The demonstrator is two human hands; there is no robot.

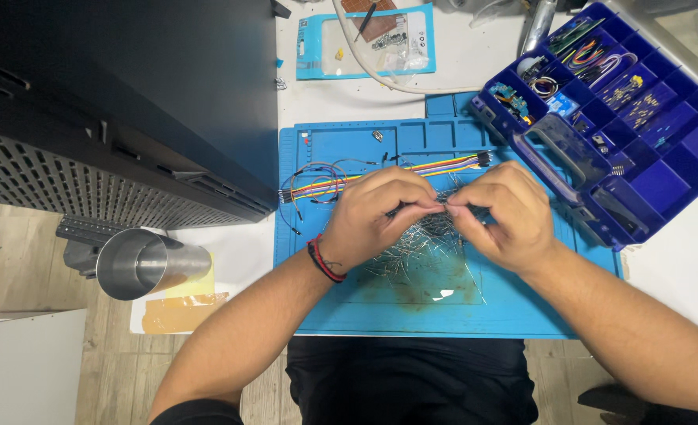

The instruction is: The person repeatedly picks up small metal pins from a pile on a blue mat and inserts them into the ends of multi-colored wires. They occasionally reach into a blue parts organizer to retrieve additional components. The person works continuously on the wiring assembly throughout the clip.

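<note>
Pinching a thin silver metal pin between them, the left hand and the right hand met fingertip to fingertip at the centre of the view, both closed on that small part. A red and black cord bracelet circled the left wrist. Directly beneath the hands, a loose heap of thin silver metal pins lay spread on the blue silicone work mat, with bare mat showing toward six o'clock as far as the mat's near edge.

At twelve o'clock from the hands, a flat ribbon of multicoloured jumper wires ran across the mat, its ends fanning out at ten o'clock. At two o'clock, a dark blue plastic compartment organiser sat tilted, its near corner overlapping the mat's right edge, its cells holding small parts too fine to tell apart. At twelve o'clock, farther off on the white tabletop, lay a flat light blue packet with a clear window, crossed by a white cable.

At nine o'clock, a shiny steel cylindrical cup lay on its side beyond the mat's left edge, resting on a yellow paper sheet. A black perforated cabinet closed off the ten o'clock side, hard against the mat's left corner.
</note>
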